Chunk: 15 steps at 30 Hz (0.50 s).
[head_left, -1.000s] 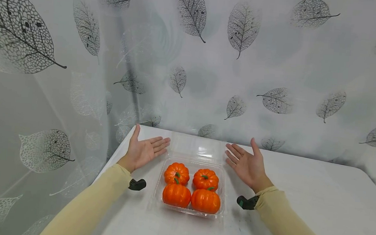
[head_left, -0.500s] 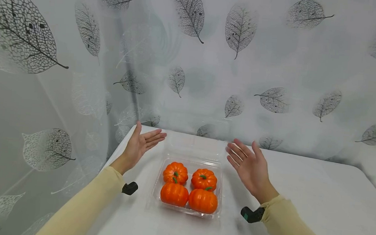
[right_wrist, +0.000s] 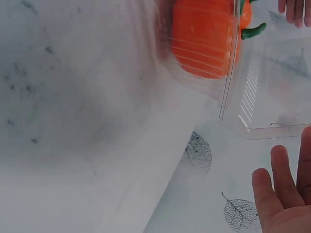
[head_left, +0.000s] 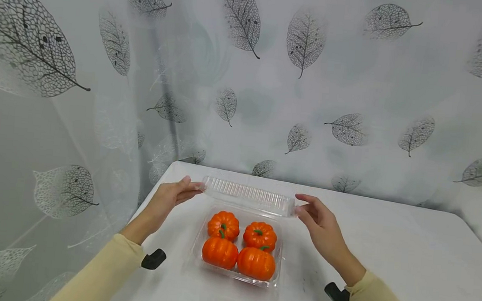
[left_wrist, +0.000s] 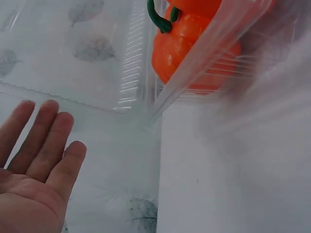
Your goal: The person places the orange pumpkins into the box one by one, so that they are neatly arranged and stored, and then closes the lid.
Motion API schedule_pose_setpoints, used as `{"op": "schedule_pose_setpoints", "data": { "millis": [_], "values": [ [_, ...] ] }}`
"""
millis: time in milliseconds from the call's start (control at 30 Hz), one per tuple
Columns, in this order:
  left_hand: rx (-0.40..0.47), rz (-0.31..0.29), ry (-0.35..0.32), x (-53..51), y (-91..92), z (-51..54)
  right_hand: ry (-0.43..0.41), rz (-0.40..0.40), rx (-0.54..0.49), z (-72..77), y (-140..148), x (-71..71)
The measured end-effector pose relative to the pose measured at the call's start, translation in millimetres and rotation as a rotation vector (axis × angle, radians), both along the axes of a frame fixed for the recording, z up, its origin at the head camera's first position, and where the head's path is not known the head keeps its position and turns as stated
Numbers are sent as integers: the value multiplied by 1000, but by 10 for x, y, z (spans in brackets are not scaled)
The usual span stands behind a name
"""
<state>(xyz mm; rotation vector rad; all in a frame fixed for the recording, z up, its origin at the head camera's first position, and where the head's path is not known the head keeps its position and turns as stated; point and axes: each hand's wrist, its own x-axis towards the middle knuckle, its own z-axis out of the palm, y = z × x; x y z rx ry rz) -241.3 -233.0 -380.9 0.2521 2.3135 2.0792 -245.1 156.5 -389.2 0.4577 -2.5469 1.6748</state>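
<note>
A clear plastic clamshell box (head_left: pixel 276 274) holds several orange toy pumpkins (head_left: pixel 257 263) with green stems. Its hinged lid (head_left: pixel 248 195) stands raised at the back, tilted over the box. My left hand (head_left: pixel 170 199) is at the lid's left end, fingers extended with their tips at the edge. On the other end, the fingertips and thumb of my right hand (head_left: pixel 321 224) come close to the lid's edge, the fingers slightly bent. In the left wrist view, straight fingers (left_wrist: pixel 48 141) lie beside the lid; the right wrist view shows similar fingers (right_wrist: pixel 284 179) near it. Contact is hard to tell.
The box stands on a white table (head_left: pixel 385 254). Behind it hangs a pale curtain (head_left: pixel 269 101) printed with grey leaves, which also runs along the left. Black wrist mounts (head_left: pixel 154 259) stick out from both sleeves.
The lid has swung up from lying back behind the box and now leans forward over it. Both hands have moved to its ends, their palms turned inward.
</note>
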Motion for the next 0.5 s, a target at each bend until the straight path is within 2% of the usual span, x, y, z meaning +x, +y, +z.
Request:
{"op": "schedule_pose_setpoints", "data": {
  "millis": [133,267,333,500],
  "values": [
    [-60,-6,-26,171,-48,-11,42,18,77,-10,-13,134],
    [-128,-73,-52,314,-117,-64,4,12,121,-35,2,230],
    [-166,-117,-88,373,-150,-94,-42,10,131,-50,18,277],
    [-268,-218,-195,482,-203,-138,-233,14,134,-121,35,409]
  ]
}}
